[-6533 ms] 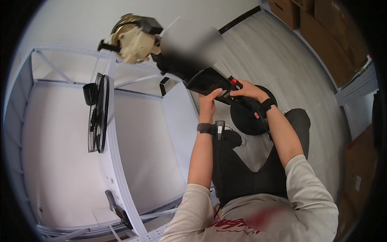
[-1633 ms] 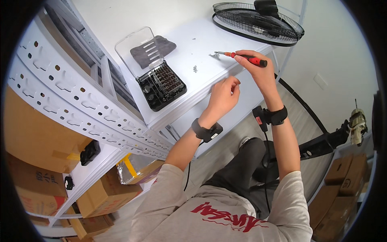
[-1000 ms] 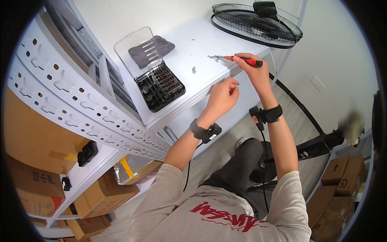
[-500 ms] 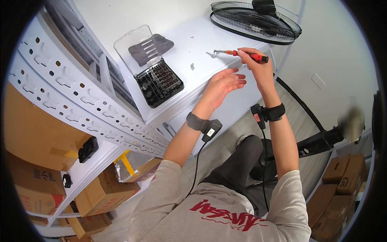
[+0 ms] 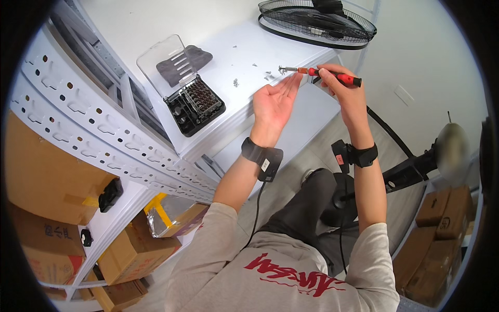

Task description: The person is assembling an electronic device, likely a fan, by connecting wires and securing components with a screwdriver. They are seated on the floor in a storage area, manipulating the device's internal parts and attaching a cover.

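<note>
My right hand (image 5: pixel 343 89) grips a red and black screwdriver (image 5: pixel 332 76) with an orange collar, held level and pointing left. Several small screws (image 5: pixel 283 68) cling in a bunch to its metal tip. Beneath the tip and shaft, my left hand (image 5: pixel 275 104) lies palm up with its fingers stretched out, and I see nothing in the palm. More loose screws (image 5: pixel 268 76) are scattered on the white shelf top, with a small pile (image 5: pixel 236 82) farther left. An opened bit case (image 5: pixel 195 104) with rows of bits and a clear lid stands left of my left hand.
A grey cloth pouch (image 5: pixel 200 60) lies behind the case's lid. At the far right of the white shelf (image 5: pixel 223 41) rests a black fan grille (image 5: pixel 317 26). Perforated white rack beams (image 5: pixel 93 109) run along the left. Cardboard boxes (image 5: pixel 130 249) sit lower left and right.
My left hand has turned palm up and come under the screwdriver's tip. The screwdriver, with screws on its tip, has shifted slightly right; a few screws lie apart on the shelf.
</note>
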Demonstrator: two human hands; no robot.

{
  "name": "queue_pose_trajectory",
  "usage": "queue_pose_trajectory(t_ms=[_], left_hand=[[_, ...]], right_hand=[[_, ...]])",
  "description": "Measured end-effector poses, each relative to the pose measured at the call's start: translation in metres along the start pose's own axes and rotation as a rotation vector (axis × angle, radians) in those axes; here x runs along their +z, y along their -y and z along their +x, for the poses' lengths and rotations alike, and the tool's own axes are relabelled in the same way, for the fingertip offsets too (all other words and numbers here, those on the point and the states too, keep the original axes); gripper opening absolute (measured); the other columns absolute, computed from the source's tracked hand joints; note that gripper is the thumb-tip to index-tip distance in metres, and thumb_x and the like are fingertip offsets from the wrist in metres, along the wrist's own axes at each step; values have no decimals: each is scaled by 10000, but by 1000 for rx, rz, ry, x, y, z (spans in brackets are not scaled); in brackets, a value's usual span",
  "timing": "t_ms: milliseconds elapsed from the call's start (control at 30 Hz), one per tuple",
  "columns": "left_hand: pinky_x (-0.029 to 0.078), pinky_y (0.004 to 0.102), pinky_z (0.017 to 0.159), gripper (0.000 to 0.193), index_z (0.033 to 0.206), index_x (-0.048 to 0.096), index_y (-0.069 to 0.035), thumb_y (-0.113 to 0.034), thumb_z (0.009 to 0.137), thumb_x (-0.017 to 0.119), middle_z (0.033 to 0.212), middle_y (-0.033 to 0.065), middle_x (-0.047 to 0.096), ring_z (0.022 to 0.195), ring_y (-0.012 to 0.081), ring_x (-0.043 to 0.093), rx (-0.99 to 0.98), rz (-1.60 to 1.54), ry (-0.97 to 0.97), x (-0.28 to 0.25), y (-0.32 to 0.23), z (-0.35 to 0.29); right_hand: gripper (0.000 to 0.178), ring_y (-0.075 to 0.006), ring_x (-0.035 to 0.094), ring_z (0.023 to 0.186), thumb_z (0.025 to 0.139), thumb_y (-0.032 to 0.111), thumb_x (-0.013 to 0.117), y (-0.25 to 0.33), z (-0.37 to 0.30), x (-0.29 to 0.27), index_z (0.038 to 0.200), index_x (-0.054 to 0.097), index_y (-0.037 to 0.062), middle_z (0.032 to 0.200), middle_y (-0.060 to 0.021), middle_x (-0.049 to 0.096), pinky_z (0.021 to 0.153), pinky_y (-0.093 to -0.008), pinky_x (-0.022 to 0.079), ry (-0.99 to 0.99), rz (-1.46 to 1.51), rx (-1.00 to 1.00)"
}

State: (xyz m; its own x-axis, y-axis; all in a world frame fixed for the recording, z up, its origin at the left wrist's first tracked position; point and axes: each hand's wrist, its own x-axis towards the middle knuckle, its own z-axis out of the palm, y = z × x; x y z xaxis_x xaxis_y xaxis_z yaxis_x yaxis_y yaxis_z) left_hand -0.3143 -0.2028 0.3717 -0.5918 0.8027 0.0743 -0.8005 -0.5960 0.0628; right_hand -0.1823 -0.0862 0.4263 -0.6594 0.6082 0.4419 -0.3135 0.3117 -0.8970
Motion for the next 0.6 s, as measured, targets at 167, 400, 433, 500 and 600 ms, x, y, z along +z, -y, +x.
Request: queue_pose_trajectory(t_ms=[167, 400, 433, 500, 600], left_hand=[[349, 457, 1188, 506, 1408, 217, 189, -9, 964, 357, 1437, 335, 359, 1372, 415, 392, -10, 83, -7, -1, 4, -1], [367, 406, 1180, 441, 1417, 319, 120, -20, 1021, 452, 1401, 249, 452, 1333, 341, 466, 66, 534, -22, -14, 13, -1], [370, 400, 1178, 434, 1408, 335, 124, -14, 1016, 460, 1393, 246, 461, 1330, 338, 470, 68, 572, -30, -15, 13, -1], [384, 398, 1168, 412, 1396, 365, 123, -12, 1018, 458, 1390, 245, 466, 1314, 332, 484, 69, 646, -72, -18, 15, -2], [438, 383, 1113, 369, 1362, 418, 129, -3, 1019, 451, 1322, 229, 513, 1234, 307, 538, 84, 689, -127, -26, 20, -1]], right_hand=[[292, -67, 592, 720, 858, 325, 770, -5, -8, -14, 961, 750, 52, 801, 8, 696, 578, -208, 382, 38, -107, 54], [304, -66, 553, 686, 893, 311, 739, -19, -7, -18, 985, 735, 21, 813, -13, 702, 582, -215, 376, 25, -116, 94], [305, -67, 549, 680, 891, 312, 740, -19, -7, -18, 979, 734, 20, 805, -13, 702, 581, -215, 376, 24, -117, 99], [306, -72, 557, 672, 878, 316, 749, -22, -7, -17, 951, 738, 19, 791, -11, 704, 589, -219, 398, 11, -118, 100], [308, -82, 579, 666, 852, 318, 766, -26, -4, -18, 902, 747, 15, 770, -9, 702, 613, -230, 450, -29, -130, 90]])
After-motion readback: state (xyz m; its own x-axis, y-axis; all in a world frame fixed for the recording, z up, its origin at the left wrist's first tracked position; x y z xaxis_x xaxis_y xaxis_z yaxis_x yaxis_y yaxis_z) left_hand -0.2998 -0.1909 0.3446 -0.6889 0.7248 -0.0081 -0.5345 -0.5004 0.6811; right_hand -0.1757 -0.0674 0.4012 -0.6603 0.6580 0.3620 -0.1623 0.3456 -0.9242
